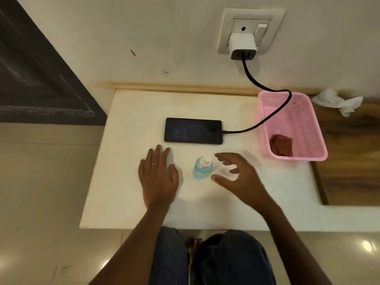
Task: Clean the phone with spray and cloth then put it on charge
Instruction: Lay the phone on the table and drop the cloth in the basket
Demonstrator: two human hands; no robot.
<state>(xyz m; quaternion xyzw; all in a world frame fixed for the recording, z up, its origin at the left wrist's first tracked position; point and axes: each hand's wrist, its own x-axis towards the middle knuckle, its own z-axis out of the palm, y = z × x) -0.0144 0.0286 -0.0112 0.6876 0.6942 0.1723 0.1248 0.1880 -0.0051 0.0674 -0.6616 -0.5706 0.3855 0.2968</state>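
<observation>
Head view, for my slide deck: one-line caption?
Phone charging on cable; open hands flank spray bottle.

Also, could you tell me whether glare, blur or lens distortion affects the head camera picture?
Head view: warm, dim indoor light; bright glare spots on the glossy floor; the right hand is slightly motion-blurred beside the spray bottle; the phone screen is too dim to read; wide-angle bending slants the table edges and the wall socket.

Head camera looks steeply down, close over table [131, 112].
</observation>
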